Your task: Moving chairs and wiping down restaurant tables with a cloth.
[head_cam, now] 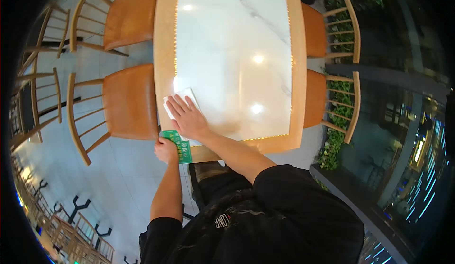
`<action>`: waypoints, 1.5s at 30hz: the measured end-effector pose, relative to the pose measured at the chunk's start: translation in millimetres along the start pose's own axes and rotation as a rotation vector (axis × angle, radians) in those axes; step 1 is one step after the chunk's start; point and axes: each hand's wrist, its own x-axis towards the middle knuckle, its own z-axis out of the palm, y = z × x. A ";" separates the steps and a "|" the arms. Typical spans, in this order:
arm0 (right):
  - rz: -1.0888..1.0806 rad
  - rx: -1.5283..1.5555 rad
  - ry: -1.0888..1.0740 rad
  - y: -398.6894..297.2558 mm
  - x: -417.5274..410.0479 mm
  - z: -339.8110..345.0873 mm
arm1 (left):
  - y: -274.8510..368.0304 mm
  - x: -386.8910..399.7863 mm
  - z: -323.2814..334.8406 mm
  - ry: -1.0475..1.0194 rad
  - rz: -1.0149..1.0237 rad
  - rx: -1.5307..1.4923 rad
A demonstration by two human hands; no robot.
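My right hand (187,118) lies flat, fingers spread, pressing a folded white cloth (192,96) onto the tabletop. The cloth straddles the pale wooden border (164,68) and the white marble-patterned panel (227,51). At the table's near left corner, my left hand (166,150) has its fingers curled around the edge. Beside that hand, a green sign (183,152) bearing writing lies over the corner, partly covered by my right wrist. Whether my left hand also touches the sign is hard to see.
Orange-seated wooden chairs stand along the left side (129,102) and the right side (314,99). Green plants (334,154) grow beside a dark window (384,122) at right. More chairs (76,235) and black branched metal supports (76,207) are at lower left.
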 end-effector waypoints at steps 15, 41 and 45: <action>0.770 -0.407 0.220 253.3 -160.8 -89.4 | 5.4 -2.7 -6.0 -0.020 -0.067 -0.005; 0.328 -0.387 0.252 137.8 99.3 -20.0 | 2.7 4.1 -14.6 -0.091 -0.030 -0.022; 0.172 -0.365 0.205 83.3 132.5 -0.4 | 2.0 1.7 -13.3 -0.072 -0.032 -0.028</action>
